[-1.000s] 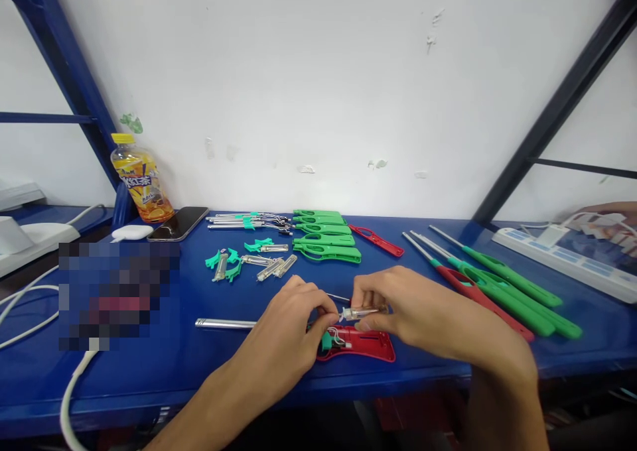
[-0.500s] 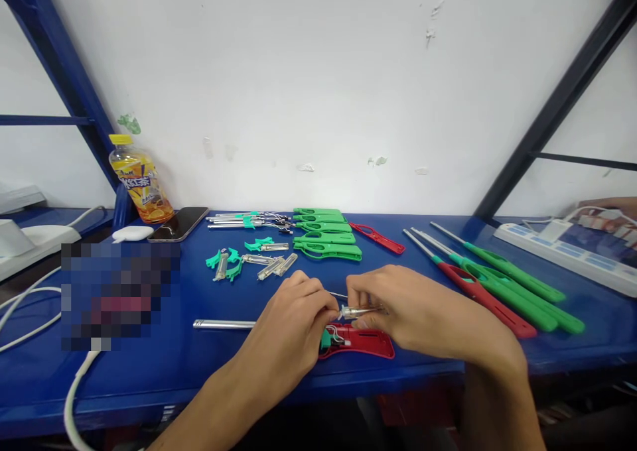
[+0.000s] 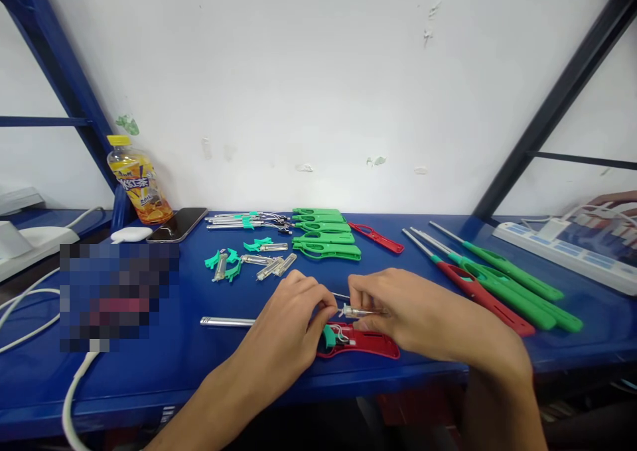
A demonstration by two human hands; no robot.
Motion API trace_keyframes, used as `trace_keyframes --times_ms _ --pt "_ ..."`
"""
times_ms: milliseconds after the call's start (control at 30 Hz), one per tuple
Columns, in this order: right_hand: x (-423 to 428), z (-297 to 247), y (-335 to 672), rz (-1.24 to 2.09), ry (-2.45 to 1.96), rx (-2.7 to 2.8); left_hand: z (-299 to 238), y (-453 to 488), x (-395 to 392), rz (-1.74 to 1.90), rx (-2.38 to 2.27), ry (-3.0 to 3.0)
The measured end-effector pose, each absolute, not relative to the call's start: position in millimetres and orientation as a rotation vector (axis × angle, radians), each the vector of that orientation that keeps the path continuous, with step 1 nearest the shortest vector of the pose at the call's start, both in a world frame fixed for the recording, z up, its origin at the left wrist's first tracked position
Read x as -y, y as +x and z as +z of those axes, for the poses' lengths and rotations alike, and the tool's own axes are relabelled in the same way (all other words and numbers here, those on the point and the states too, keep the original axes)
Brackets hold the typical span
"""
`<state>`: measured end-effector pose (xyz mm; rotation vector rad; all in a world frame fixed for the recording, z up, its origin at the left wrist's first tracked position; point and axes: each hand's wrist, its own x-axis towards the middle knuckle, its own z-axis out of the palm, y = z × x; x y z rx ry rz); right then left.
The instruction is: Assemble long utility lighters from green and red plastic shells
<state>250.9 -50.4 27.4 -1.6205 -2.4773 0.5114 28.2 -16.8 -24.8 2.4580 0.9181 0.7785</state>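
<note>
My right hand (image 3: pixel 398 308) pinches a clear plastic lighter gas tank (image 3: pixel 354 312) above an opened red lighter handle half (image 3: pixel 375 345). At the tank's pale left tip, my left hand (image 3: pixel 298 312) is closed in a pinch; what its fingertips grip is too small to make out. Within the red half lie a green trigger piece (image 3: pixel 329 336) and thin white wires (image 3: pixel 341 335). A silver metal tube (image 3: pixel 226 322) sticks out to the left from under my left hand. Behind the fingers lies a thin metal rod (image 3: pixel 341 296).
Farther back are clear gas tanks (image 3: pixel 271 267), green triggers (image 3: pixel 212 260), metal tubes with wires (image 3: pixel 233 223), green handle halves (image 3: pixel 326 245) and a red half (image 3: pixel 377 237). Assembled lighters (image 3: pixel 502 285) and a power strip (image 3: pixel 567 252) lie right; a phone (image 3: pixel 179 225) and bottle (image 3: pixel 139 182) left.
The red handle half and the silver tube have shifted slightly to the right. Both hands keep their pinch, with the gas tank almost in the same place.
</note>
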Motion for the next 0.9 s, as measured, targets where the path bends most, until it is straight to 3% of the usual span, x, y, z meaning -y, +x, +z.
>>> trace_keyframes --times_ms 600,800,900 --pt "45 34 252 0.488 -1.53 2.529 -23 31 21 0.767 -0.89 2.397" --pt "47 39 257 0.687 -1.571 2.431 -19 23 15 0.737 -0.864 2.409" --pt "49 35 263 0.586 -1.613 2.394 -18 13 12 0.709 -0.864 2.515"
